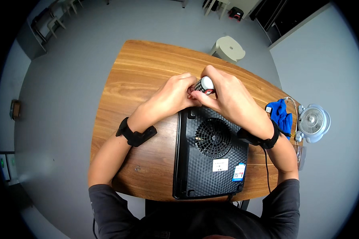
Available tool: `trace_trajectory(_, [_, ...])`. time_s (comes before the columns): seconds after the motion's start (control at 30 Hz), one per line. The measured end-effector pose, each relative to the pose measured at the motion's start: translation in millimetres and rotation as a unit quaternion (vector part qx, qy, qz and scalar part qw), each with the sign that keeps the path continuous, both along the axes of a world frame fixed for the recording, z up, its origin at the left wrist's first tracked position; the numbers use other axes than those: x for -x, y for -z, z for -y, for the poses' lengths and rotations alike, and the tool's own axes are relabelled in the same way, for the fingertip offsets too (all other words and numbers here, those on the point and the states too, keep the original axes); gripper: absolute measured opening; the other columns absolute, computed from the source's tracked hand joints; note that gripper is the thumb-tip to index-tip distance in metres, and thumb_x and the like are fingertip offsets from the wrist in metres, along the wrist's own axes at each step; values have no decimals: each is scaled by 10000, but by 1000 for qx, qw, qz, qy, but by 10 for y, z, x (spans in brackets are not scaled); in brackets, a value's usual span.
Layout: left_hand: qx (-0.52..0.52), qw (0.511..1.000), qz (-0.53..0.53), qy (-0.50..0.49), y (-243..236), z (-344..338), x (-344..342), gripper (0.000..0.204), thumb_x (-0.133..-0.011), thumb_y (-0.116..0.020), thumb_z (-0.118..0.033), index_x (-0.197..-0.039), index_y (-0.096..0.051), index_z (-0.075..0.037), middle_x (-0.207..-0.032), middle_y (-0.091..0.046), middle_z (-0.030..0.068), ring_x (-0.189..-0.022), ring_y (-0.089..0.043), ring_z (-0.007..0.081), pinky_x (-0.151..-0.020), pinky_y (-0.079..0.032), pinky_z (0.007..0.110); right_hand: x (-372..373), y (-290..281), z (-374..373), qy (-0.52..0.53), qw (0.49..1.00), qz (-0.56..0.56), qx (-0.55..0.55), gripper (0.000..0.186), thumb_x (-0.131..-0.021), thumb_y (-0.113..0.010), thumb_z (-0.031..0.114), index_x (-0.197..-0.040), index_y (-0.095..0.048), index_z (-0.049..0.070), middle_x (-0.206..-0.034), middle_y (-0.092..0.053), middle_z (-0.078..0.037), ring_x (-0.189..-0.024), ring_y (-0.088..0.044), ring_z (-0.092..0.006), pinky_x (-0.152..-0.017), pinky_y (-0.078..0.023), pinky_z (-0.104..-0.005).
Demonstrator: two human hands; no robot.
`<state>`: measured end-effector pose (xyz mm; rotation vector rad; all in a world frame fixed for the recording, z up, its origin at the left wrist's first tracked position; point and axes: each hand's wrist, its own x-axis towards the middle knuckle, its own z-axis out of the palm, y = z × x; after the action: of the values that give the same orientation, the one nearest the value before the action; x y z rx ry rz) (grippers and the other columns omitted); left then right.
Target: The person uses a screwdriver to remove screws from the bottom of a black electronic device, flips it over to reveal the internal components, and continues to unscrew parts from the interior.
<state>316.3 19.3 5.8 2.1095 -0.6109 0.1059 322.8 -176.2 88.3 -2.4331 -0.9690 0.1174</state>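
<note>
My right hand [231, 95] is closed around a small cylinder [206, 83] with a white top, a dark checkered body and a bit of red, held above the far end of a black slab. My left hand [175, 91] has its fingers curled against the cylinder's lower part; what they hold is hidden. The slab [199, 175] lies on the wooden table [139, 59] with a round fan grille [214, 137], rubber feet and paper labels on its textured face. Black bands are strapped round both my wrists.
A blue cloth [279, 111], a small light-blue fan [312, 121] and cables are at the table's right edge. Small metal bits [137, 168] lie left of the slab. A pale stool [227, 48] stands beyond the far edge; more stools and chairs line the back.
</note>
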Motion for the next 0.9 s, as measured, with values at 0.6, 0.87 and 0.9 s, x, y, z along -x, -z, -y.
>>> trace_trajectory(0.6, [28,997,-41,52,77,-45,-53,333,-773,-850,-180,-911,-645,43,-845,-669,175,-800,-662,359,-717,-522,444,-10,-17,51,-36,997,-2,-71,363,-862,-772,159,-1027,-508,-29,-912,-608,-226,-873,-644,-420,-766,-520,-486])
trace_trajectory(0.87, [9,999,-21,25,-7,10,-34,297,-788,-836,-164,-900,-660,47,-870,-664,180,-822,-659,365,-729,-520,445,-46,92,48,15,998,-45,-52,425,-853,-814,182,-1133,-544,9,-936,-637,-145,-797,-650,-251,-711,-528,-368])
trace_trajectory(0.9, [1,999,-27,27,-22,3,-26,296,-789,-836,-166,-904,-664,47,-876,-664,180,-826,-659,363,-732,-520,444,-40,81,49,9,997,-51,-63,427,-846,-820,187,-1106,-541,-3,-926,-634,-168,-816,-655,-298,-721,-528,-399])
